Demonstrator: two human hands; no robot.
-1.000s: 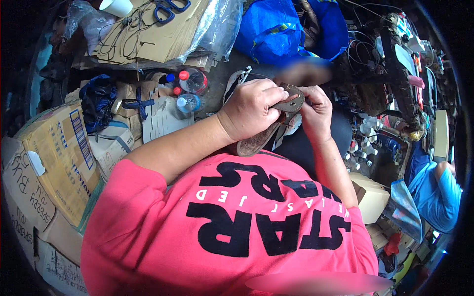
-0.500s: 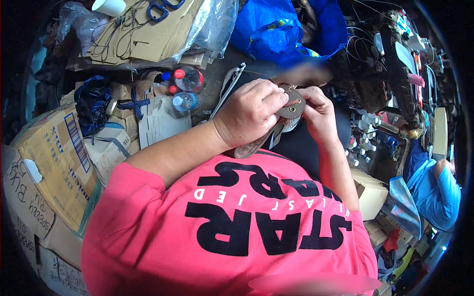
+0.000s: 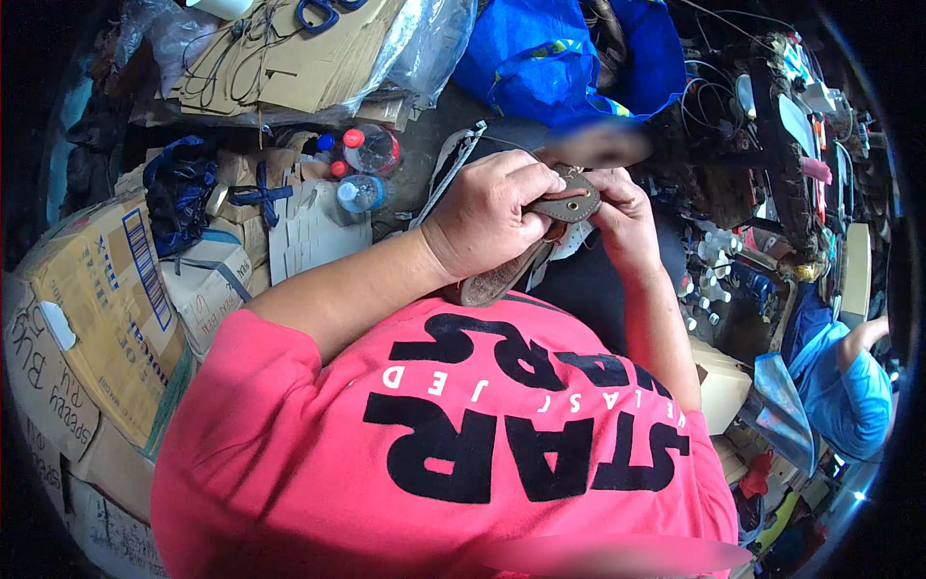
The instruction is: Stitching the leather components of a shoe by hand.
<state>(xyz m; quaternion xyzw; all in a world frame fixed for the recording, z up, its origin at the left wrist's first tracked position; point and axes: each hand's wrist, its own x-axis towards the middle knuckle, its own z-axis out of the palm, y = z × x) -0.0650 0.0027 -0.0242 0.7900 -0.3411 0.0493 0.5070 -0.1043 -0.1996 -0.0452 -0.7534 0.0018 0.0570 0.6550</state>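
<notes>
Just beyond the front of your pink shirt (image 3: 318,463), a brown leather shoe (image 3: 497,280) is held at a slant, its rounded lower end nearest your chest and its eyeleted flap (image 3: 562,206) raised between your two hands. Your left hand (image 3: 492,212) is closed on the flap, fingers curled and thumb pressed in at its left edge. Your right hand (image 3: 627,207), fingers bent, meets the flap's right edge; its fingertips are partly hidden, so whether they pinch the leather cannot be told. Off to your left stands a yellow-brown carton (image 3: 111,299), with a pale box (image 3: 204,289) bound by a dark strap beside it; to your right sits a tan carton (image 3: 721,381). Past your left forearm, a red-capped bottle (image 3: 376,151) lies near a clear bottle (image 3: 364,193) with a blue cap, while small bottles (image 3: 714,275) cluster beyond your right forearm. Farther out, blue handles (image 3: 318,24) and dark cords rest on flat brown cardboard (image 3: 323,77), clear plastic (image 3: 415,58) along its right side. A bright blue bag (image 3: 526,72) gapes open ahead of your hands, and at far right appears a person in a blue top (image 3: 849,400).
</notes>
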